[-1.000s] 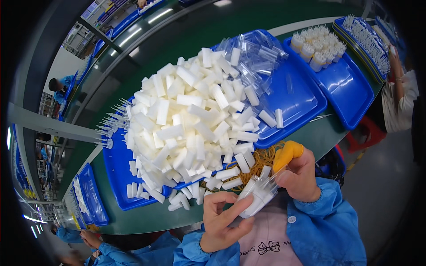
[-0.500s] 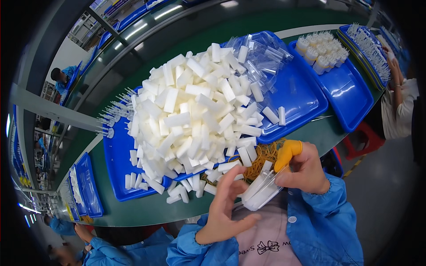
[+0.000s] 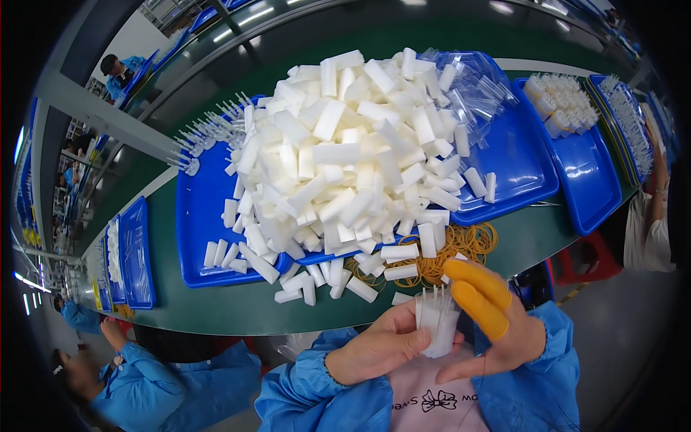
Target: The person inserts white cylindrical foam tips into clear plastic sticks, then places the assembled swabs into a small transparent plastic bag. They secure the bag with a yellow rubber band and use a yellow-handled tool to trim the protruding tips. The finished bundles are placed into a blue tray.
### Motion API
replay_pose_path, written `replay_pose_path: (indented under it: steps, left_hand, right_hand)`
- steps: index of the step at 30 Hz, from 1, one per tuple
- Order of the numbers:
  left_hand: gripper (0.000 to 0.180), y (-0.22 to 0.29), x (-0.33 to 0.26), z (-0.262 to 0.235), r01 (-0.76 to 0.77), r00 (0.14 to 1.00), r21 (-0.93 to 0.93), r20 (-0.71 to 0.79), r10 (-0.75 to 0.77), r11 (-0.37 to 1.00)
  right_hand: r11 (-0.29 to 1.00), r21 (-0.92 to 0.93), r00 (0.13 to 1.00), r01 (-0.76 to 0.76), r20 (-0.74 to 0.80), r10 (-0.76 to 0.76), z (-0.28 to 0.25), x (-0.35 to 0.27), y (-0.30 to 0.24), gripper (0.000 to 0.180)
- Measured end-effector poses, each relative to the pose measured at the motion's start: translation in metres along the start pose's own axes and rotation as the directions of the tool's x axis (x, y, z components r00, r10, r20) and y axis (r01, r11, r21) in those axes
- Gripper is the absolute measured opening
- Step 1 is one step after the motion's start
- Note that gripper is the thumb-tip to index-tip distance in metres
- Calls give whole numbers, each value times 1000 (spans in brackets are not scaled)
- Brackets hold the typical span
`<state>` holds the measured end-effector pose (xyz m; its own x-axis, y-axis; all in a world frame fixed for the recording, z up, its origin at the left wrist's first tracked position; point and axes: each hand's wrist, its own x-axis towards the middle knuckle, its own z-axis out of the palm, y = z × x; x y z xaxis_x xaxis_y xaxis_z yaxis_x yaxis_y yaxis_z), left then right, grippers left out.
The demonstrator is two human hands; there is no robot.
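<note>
My left hand [image 3: 385, 344] grips a small bundle [image 3: 437, 325] of white pieces and clear plastic parts, with thin clear tips sticking up. Its thumb lies across the near side. Just to the right, my right hand [image 3: 500, 327] is held with its fingers stretched and thumb apart; yellow finger cots cover two fingers. Whether it touches the bundle's far side I cannot tell. Beyond both hands lie a loose heap of tan rubber bands [image 3: 471, 243] and a big pile of white foam blocks [image 3: 338, 155], partly on the blue tray [image 3: 198, 245].
Clear plastic sleeves [image 3: 479, 93] lie on another blue tray [image 3: 529, 173]. Further right, a blue tray [image 3: 594, 180] carries banded white bundles [image 3: 561, 101]. White stemmed parts [image 3: 205, 140] stand at the left. Co-workers sit at the left [image 3: 151, 385] and right [image 3: 648, 223].
The bundle has passed from my right hand to my left hand and now stands more upright. My right fingers have opened away from it. The view has shifted slightly.
</note>
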<state>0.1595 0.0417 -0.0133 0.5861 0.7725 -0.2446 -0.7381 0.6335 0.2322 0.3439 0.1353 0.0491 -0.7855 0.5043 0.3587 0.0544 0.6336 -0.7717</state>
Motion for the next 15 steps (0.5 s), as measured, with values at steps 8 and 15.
replay_pose_path:
  steps: [8, 15]
  left_hand:
    - [66, -8, -1, 6, 9, 998, -94, 58, -3, 996]
    - [65, -18, 4, -4, -89, 996, -167, 14, 93, 982]
  right_hand:
    - [999, -21, 999, 27, -42, -28, 25, -9, 6, 72]
    - [989, -127, 975, 76, 215, -47, 14, 17, -1, 52]
